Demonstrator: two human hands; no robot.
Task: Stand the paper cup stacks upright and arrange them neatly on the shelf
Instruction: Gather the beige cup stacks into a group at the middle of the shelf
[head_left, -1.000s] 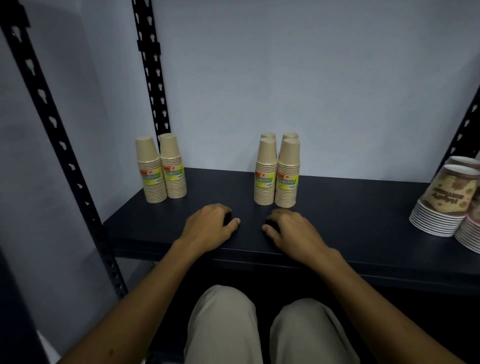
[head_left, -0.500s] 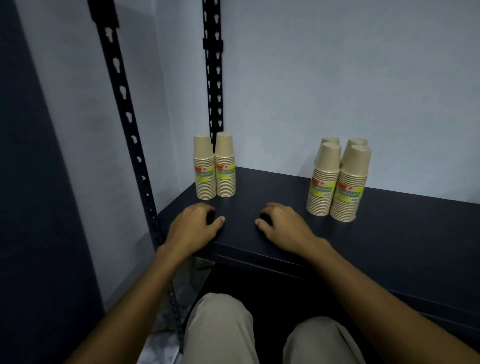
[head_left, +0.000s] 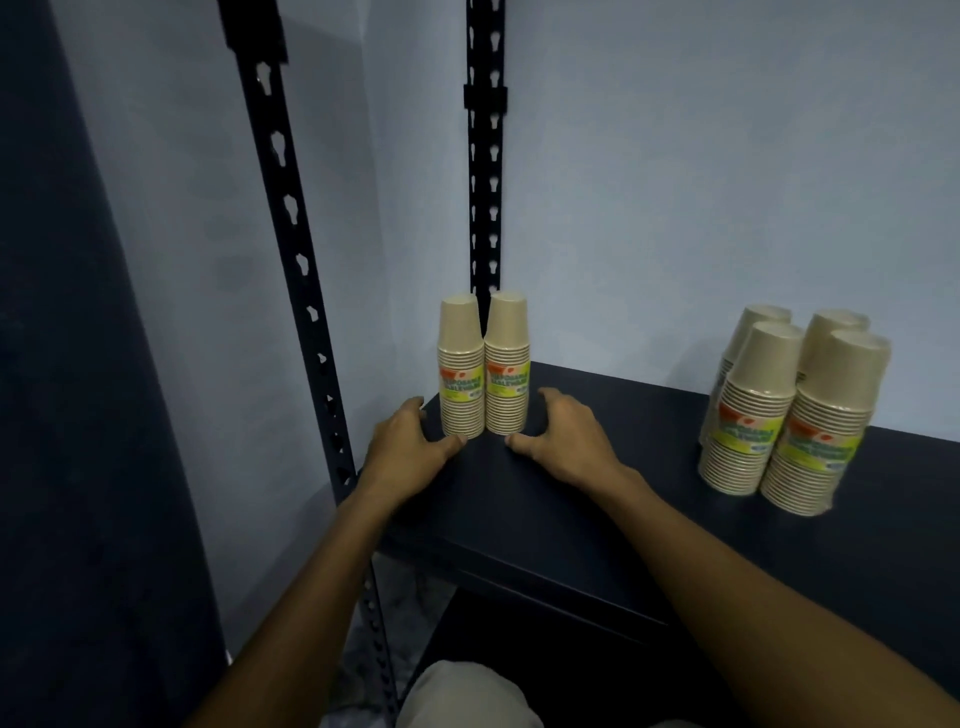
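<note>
Paper cup stacks (head_left: 484, 364) stand upright as a touching pair at the left rear corner of a dark shelf (head_left: 597, 509), each beige column banded with a yellow-green label. The person's left hand (head_left: 410, 447) rests on the shelf just beside the left stack, fingers loosely spread and its thumb tip reaching toward the stack's base; whether it touches cannot be told. The right hand (head_left: 563, 439) lies on the shelf just beside the right stack, fingers relaxed and slightly curved, gripping nothing. Well apart to the right, a cluster of four stacks (head_left: 789, 410) stands upright, two in front and two behind, packed tightly together. Two black slotted uprights frame the shelf's left end: the front upright (head_left: 296, 260) leans across the view, and the rear upright (head_left: 484, 156) rises directly behind the pair of stacks. A pale blue-grey wall (head_left: 701, 171) backs the shelf and wraps around its left side, while a dark panel (head_left: 78, 415) fills the far left edge. Below the shelf edge, a knee in light trousers (head_left: 467, 696) shows at the bottom of the view.
</note>
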